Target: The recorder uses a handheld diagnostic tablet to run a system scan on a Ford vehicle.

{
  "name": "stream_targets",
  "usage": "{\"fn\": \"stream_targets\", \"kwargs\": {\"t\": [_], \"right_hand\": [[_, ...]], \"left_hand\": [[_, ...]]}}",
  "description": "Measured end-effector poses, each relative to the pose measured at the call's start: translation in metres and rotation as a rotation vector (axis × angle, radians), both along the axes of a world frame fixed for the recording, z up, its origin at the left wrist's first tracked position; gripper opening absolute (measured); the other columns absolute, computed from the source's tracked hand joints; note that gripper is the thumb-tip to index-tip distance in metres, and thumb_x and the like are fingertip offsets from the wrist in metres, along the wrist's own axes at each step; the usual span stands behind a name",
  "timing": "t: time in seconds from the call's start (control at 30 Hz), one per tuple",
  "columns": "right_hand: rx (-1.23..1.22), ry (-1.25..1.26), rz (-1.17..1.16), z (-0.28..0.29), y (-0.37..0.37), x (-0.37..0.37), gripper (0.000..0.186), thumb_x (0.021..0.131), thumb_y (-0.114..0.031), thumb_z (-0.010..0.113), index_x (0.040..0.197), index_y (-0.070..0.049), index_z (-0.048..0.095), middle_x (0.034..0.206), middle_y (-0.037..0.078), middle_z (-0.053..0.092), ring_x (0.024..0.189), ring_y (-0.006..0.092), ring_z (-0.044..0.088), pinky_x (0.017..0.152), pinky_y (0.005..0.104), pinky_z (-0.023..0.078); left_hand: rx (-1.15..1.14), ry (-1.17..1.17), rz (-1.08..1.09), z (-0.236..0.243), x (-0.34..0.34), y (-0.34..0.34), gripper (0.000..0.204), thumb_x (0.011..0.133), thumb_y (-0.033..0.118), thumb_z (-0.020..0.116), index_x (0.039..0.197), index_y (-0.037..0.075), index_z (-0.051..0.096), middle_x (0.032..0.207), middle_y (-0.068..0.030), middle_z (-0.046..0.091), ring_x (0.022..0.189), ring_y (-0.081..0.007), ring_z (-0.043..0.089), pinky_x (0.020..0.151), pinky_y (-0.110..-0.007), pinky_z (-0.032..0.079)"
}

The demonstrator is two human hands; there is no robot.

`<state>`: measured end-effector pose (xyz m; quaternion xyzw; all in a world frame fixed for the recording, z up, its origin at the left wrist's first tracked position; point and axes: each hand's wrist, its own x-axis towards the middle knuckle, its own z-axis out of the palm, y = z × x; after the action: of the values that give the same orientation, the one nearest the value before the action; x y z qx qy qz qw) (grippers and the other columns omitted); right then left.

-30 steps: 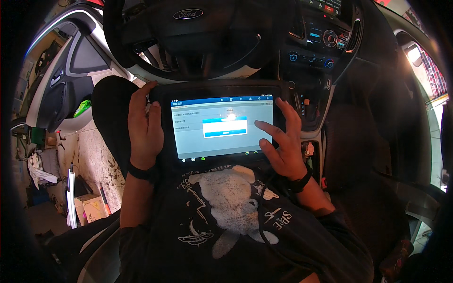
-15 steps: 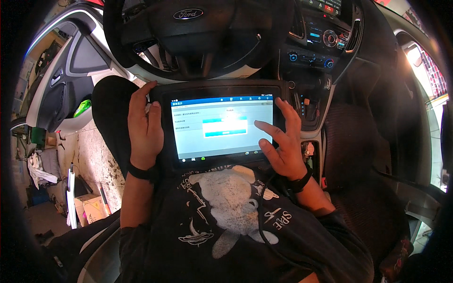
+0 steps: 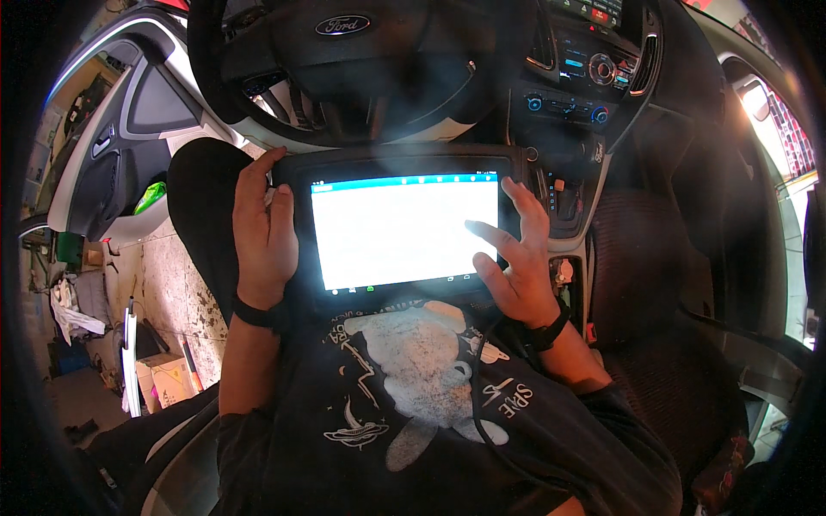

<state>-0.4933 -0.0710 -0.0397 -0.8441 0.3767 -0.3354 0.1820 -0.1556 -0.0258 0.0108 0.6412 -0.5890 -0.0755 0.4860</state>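
Observation:
A black-framed tablet (image 3: 396, 241) rests across my lap, its screen lit almost plain white below a blue top bar. My left hand (image 3: 265, 241) grips the tablet's left edge, thumb on the front frame. Over the right side of the screen is my right hand (image 3: 523, 267), fingers apart and holding nothing. Its index fingertip points at the screen's right part; whether it touches the glass I cannot tell. A thin black cable (image 3: 476, 387) runs down over my dark printed shirt from near the tablet's lower right.
Just beyond the tablet is the steering wheel (image 3: 344, 60). The centre console has a gear selector (image 3: 564, 198) and climate knobs (image 3: 568, 109). A dark passenger seat (image 3: 654, 344) is at the right. On the left, the car door (image 3: 129, 129) stands open, with a cardboard box (image 3: 166, 381) outside.
The screen has gone from a grey-blue page with a pop-up box to a bright, nearly blank white page. Both hands have stayed in about the same place.

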Motion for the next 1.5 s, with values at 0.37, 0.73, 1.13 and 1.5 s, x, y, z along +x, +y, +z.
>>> {"fn": "stream_targets", "kwargs": {"t": [0.37,0.73,1.13,1.5], "right_hand": [[0.031,-0.01,-0.008,0.003,0.002,0.0,0.036,0.1,-0.045,0.06,0.129,-0.027,0.069,0.163,0.02,0.031,0.151,0.0444,0.024,0.12,0.0643,0.018],[0.028,-0.003,-0.012,0.003,0.002,0.001,0.035,0.098,-0.041,0.064,0.128,-0.026,0.07,0.163,0.019,0.032,0.151,0.0444,0.024,0.12,0.0643,0.018],[0.027,0.011,-0.025,0.001,0.002,0.0,0.036,0.098,-0.043,0.063,0.13,-0.028,0.068,0.163,0.019,0.029,0.151,0.0443,0.023,0.12,0.0643,0.019],[0.062,0.008,-0.046,0.003,0.004,0.001,0.034,0.095,-0.037,0.067,0.127,-0.025,0.071,0.162,0.018,0.032,0.151,0.042,0.024,0.12,0.0618,0.019]], "left_hand": [[-0.018,-0.03,-0.012,0.0,0.001,-0.002,0.041,0.097,0.01,0.048,0.136,-0.002,0.056,0.118,-0.0157,0.059,0.106,-0.0243,0.06,0.09,-0.033,0.047],[-0.021,-0.073,-0.012,-0.003,0.004,-0.001,0.042,0.097,0.01,0.047,0.136,-0.002,0.055,0.12,-0.0166,0.058,0.105,-0.0241,0.061,0.089,-0.034,0.05],[-0.022,-0.009,-0.015,-0.005,0.001,-0.002,0.041,0.098,0.01,0.047,0.137,-0.002,0.055,0.122,-0.0171,0.059,0.109,-0.0253,0.062,0.093,-0.035,0.051],[0.12,-0.14,-0.015,0.01,0.003,0.006,0.047,0.098,0.013,0.05,0.144,0.0,0.048,0.134,-0.0189,0.057,0.117,-0.0286,0.06,0.102,-0.038,0.047]]}}
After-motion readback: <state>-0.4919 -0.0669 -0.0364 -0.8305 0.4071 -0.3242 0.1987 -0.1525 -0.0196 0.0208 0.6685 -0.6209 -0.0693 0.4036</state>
